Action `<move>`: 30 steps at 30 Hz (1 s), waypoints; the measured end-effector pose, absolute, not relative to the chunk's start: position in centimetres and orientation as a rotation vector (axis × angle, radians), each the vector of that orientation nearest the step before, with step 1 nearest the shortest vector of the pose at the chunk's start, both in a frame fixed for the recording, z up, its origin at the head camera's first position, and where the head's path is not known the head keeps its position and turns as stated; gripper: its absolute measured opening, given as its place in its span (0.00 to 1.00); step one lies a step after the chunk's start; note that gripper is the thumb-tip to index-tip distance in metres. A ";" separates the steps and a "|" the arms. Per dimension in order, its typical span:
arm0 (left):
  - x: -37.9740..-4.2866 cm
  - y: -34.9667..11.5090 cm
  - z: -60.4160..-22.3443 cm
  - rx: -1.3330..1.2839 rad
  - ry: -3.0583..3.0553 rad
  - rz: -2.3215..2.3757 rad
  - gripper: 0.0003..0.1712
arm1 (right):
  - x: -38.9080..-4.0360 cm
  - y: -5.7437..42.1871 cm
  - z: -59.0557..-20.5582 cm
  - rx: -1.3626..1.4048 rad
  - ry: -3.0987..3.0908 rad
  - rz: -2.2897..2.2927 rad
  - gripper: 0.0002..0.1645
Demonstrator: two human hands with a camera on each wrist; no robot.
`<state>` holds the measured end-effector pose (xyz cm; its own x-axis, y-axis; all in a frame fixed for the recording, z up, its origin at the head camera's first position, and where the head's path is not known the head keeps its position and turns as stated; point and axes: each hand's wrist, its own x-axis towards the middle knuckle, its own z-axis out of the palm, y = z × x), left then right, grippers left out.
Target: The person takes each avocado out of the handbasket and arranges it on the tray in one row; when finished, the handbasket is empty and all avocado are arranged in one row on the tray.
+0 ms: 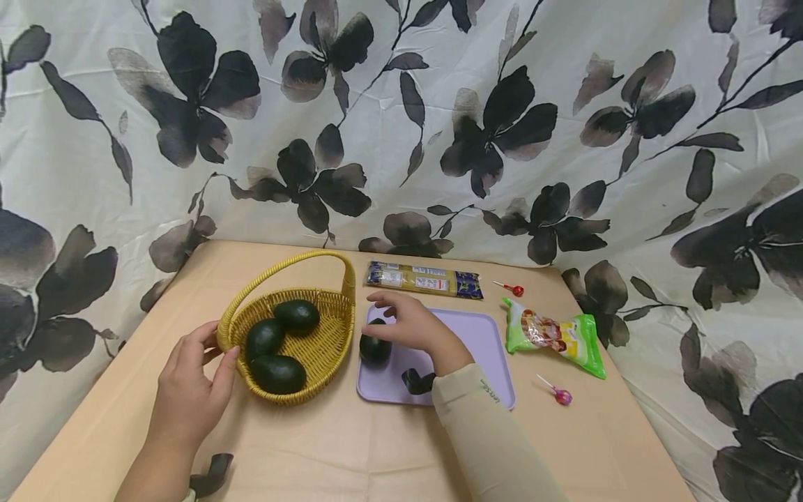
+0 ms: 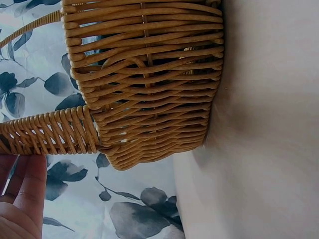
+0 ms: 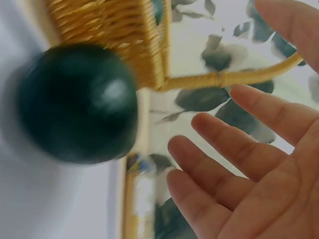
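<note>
A yellow wicker basket (image 1: 329, 362) with an arched handle (image 1: 285, 262) stands on the table. Inside lie dark green avocados: one at the back (image 1: 297, 317), one at the left (image 1: 263, 340), one in front (image 1: 278, 374). My left hand (image 1: 194, 387) pinches the foot of the handle at the basket's left side; the left wrist view shows its fingers (image 2: 31, 186) against the woven handle. Another avocado (image 1: 374, 352) rests on a lilac tray (image 1: 385, 394). Above and just right of it is my right hand (image 1: 414, 324), its fingers spread and holding nothing.
Behind the tray lies a long gold and blue packet (image 1: 424, 280). To the right are a red lollipop (image 1: 517, 291), a green-ended snack bag (image 1: 552, 335) and a pink lollipop (image 1: 562, 397). A floral cloth (image 1: 401, 139) hangs behind the table.
</note>
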<state>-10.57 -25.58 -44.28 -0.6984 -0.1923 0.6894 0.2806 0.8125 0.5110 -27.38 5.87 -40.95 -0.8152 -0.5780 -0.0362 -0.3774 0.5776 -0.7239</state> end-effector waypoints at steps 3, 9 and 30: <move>-10.6 -25.6 -44.3 -0.066 -2.211 -0.777 0.36 | -27.2 5.2 -39.7 -0.886 2.527 -1.072 0.41; -10.7 -25.7 -44.2 -0.074 -2.206 -0.779 0.35 | -26.8 3.9 -37.7 -1.000 2.499 -1.029 0.40; -10.3 -25.5 -43.7 -0.006 -2.276 -0.863 0.30 | -27.0 -0.7 -36.5 -1.128 2.393 -0.861 0.38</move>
<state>-10.27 -25.51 -43.72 -0.7597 -0.2262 0.6096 0.2350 0.7786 0.5818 -27.04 -0.68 -36.46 -0.6181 -0.7838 -0.0597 -0.5662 0.4966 -0.6578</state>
